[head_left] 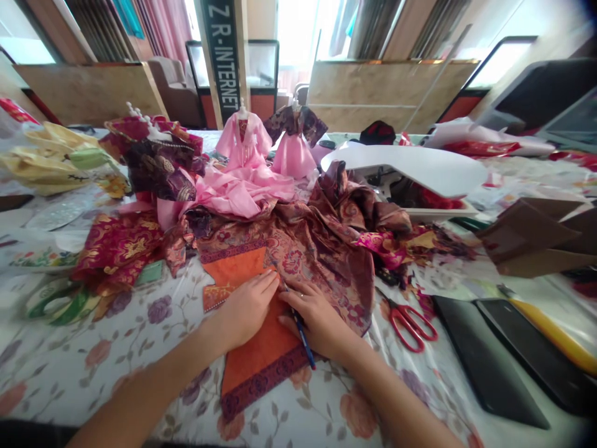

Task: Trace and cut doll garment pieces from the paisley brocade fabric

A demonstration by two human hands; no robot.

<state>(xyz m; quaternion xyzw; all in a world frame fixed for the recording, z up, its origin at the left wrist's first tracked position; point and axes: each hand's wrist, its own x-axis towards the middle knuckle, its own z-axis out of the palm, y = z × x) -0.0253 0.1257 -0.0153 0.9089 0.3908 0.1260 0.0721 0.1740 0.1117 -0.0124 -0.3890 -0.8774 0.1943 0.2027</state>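
Note:
An orange doll-sized garment (pixel 261 358) with purple patterned borders lies flat on the flowered tablecloth. My left hand (pixel 249 305) rests on its middle, fingers stretched out together and pressing the cloth. Just right of it, my right hand (pixel 314 311) holds a dark blue pencil (pixel 304 342) between its fingers, the red-tipped end pointing back toward me. The pencil's front end is close to my left fingertips and partly hidden by the fingers. Brown-red brocade fabric (pixel 298 249) spreads under and behind the garment's upper part.
Red-handled scissors (pixel 413 323) lie to the right, beside a black flat case (pixel 489 361). Two small dress forms in pink clothes (pixel 242 134) stand behind the brocade. Magenta-gold fabric (pixel 121 249) and green tape rolls (pixel 60 302) are at left; a white open box (pixel 433 211) sits at back right.

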